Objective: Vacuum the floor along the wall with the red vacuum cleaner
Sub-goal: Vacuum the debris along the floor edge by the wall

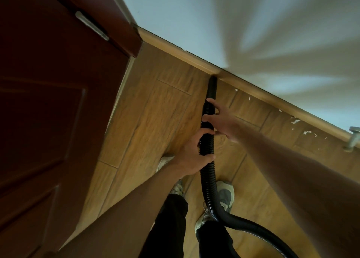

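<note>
At skirting board (194,60): hose (208,179) tip touching | left hand (191,157), right hand (222,121) both grip hose

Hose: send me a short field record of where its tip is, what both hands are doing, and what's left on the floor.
hose tip: on the floor, against the baseboard
left hand: grips the hose, nearer the body
right hand: grips the hose, closer to the tip
debris: white flecks along the baseboard, right of the tip
door: dark red, left of the hose
vacuum body: not in view
</note>
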Tool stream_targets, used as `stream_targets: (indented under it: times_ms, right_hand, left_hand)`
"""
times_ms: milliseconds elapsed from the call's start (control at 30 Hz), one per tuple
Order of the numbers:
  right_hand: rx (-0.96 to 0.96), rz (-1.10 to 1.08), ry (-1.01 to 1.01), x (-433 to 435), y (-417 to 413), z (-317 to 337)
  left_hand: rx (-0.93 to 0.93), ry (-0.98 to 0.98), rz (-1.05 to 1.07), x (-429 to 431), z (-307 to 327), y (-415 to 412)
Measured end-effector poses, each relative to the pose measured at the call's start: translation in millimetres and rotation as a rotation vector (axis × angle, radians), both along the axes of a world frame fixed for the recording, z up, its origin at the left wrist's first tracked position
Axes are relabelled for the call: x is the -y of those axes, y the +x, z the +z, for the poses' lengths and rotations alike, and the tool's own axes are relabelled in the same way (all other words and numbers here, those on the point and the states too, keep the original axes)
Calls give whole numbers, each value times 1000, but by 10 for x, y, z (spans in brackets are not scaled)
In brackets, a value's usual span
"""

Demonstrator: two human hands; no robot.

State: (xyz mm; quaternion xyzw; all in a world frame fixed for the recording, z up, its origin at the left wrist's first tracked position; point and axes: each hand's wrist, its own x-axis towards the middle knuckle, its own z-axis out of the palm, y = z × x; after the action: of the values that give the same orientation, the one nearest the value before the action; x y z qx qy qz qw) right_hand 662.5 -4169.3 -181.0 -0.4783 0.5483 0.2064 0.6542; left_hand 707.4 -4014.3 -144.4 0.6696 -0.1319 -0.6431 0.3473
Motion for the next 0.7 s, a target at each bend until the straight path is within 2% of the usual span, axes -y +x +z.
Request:
stream_targets:
  times_ms: [267, 533, 700]
  right_hand:
    - [23, -9, 11, -122, -10, 2]
    - [-23, -207, -8, 31, -541, 49]
    - [-52, -322, 2, 59, -718, 83]
  left_hand:
    - [-30, 48, -17, -74, 26, -4]
    - [-163, 1, -170, 203, 35, -215]
    - [-151, -19, -262, 287, 34, -253]
